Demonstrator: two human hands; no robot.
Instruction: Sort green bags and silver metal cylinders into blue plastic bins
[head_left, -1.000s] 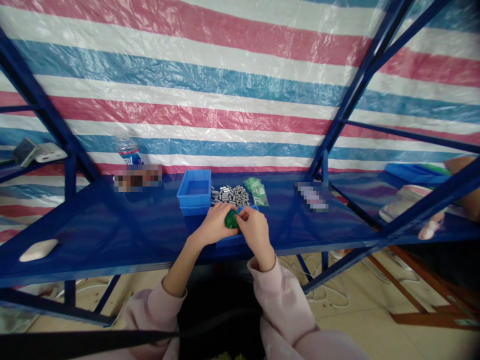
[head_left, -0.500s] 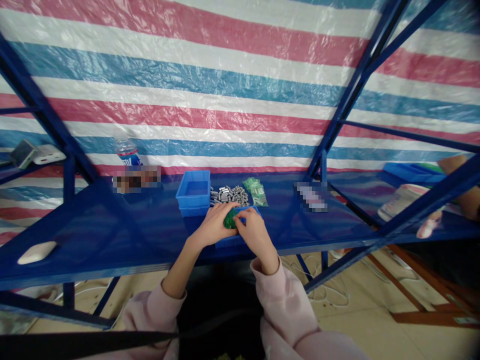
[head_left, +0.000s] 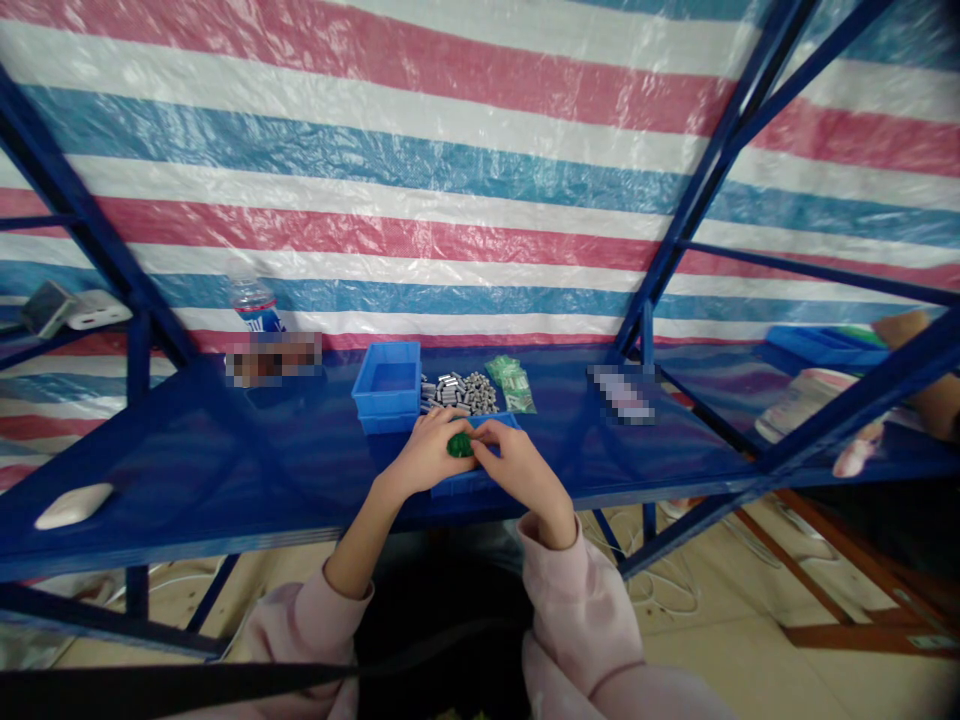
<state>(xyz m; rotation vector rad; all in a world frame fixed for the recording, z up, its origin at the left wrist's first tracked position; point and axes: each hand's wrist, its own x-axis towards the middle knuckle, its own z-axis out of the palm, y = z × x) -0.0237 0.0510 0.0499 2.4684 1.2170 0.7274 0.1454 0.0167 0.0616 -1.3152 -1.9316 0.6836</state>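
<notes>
Striped plastic sheeting (head_left: 450,185) behind a blue tabletop (head_left: 300,450), with a labelled bottle (head_left: 259,308) near the back on the left and a pale rounded object (head_left: 75,506) at the near left. Centre: stacked blue bins (head_left: 388,408), loose metal cylinders (head_left: 480,392) heaped just beside them, then green-printed packets (head_left: 513,384). Nearer, a blue tray (head_left: 454,486), partly hidden beneath both hands. Over it, a dark green item (head_left: 459,446), too small to identify, between the hands: left hand (head_left: 426,452) curled around it, thumb and fingers holding it; right hand (head_left: 517,462) with thumb and forefinger close together at its right edge, pinching or merely touching impossible to tell.
</notes>
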